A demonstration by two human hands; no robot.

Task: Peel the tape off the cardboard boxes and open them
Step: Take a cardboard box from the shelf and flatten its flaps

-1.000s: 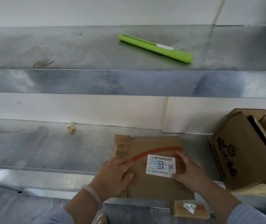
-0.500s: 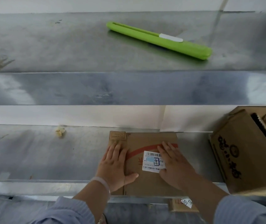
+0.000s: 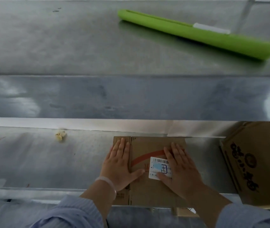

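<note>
While the box (image 3: pixel 149 191) lies flat on the desk (image 3: pixel 32 162), we lay our left grip (image 3: pixel 119 163) and right grip (image 3: pixel 180 168) on its top, fingers straight, grasping nothing; a green cutter (image 3: pixel 196 34) rests on the shelf (image 3: pixel 65 46) above.

**One head-worn view, tilted down**

The single wide-angle camera looks forward and down from above the person's left hand (image 3: pixel 119 165) and right hand (image 3: pixel 180 170), close over them. The upper metal shelf (image 3: pixel 65 46) fills the frame's top half.

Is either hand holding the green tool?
No, the green tool lies on the upper shelf; left hand and right hand rest flat on the box.
</note>
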